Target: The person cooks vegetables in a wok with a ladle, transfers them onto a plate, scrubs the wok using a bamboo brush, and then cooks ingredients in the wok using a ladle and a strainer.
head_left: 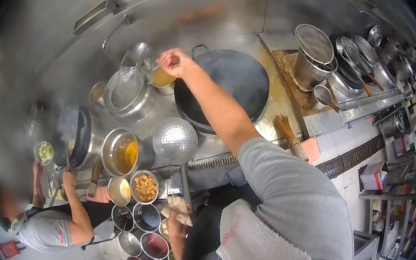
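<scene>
My right hand [174, 62] is closed round the wooden end of a handle, reaching over the left rim of a large dark wok [223, 88] with haze above it. A shiny ladle [137, 54], blurred, appears joined to that handle. It hangs above a steel pot with a strainer [123, 89], and clear liquid splashes below it. A bowl of yellowish liquid [163, 77] sits under my right hand. Lower down, my left hand [177, 227] grips a beige cloth [177, 209] beside several seasoning tins. A perforated skimmer [176, 141] rests at the stove edge, its handle running down near the cloth.
A bowl of browned cubes [144, 187] and a pot with orange liquid [120, 152] stand left of the skimmer. A bamboo brush [289, 135] lies at right. Stacked strainers and pots [314, 57] stand beyond. A co-worker [53, 225] works at another wok [82, 139].
</scene>
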Demonstrator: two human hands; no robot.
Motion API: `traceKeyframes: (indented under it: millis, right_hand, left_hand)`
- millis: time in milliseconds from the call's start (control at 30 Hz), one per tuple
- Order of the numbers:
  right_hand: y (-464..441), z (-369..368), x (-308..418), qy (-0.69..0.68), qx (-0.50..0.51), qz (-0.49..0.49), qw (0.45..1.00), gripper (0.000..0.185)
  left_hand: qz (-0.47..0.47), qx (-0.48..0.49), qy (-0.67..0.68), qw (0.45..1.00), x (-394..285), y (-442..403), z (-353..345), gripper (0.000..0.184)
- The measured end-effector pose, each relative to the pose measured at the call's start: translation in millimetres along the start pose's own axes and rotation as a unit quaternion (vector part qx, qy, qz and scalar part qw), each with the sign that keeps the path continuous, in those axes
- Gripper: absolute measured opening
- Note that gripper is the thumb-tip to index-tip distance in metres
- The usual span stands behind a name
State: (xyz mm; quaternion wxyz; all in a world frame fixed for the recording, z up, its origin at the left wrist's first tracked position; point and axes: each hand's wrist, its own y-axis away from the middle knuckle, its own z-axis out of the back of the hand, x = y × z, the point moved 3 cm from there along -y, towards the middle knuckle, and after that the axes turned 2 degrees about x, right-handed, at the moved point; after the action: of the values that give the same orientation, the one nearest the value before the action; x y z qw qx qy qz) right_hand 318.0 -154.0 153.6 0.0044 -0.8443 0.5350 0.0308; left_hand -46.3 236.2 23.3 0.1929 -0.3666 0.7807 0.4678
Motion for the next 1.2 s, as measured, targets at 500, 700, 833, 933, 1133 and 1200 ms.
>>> traceKeyframes:
  millis: [500,700,833,933,1133,1200]
  right_hand:
    - [58,13,-28,0.694,-0.267,0.099,0.661,0.015]
    - [-50,23,-70,0.986,-0.153,0.047,0.047,0.022]
    - [-83,18,-101,0.978,-0.182,0.073,0.066,0.023]
    - [-88,10,-116,0.937,-0.254,-0.096,0.218,0.009]
    - [-81,30,-69,0.400,-0.230,-0.104,0.881,0.023]
    - [-50,-2,-61,0.366,-0.220,-0.110,0.898,0.019]
  left_hand:
    - [-0.009,0.072,-0.014,0.997,-1,-35,-9,0.049]
    - [-0.038,0.018,0.023,0.999,0,-30,35,0.046]
    - [-0.060,0.028,0.064,0.996,-9,-18,47,0.045]
    - [-0.055,0.008,0.086,0.995,-7,-15,62,0.042]
    - [-0.022,0.017,0.059,0.998,-12,-21,47,0.046]
    - [-0.017,0.014,0.035,0.999,-12,-26,39,0.046]
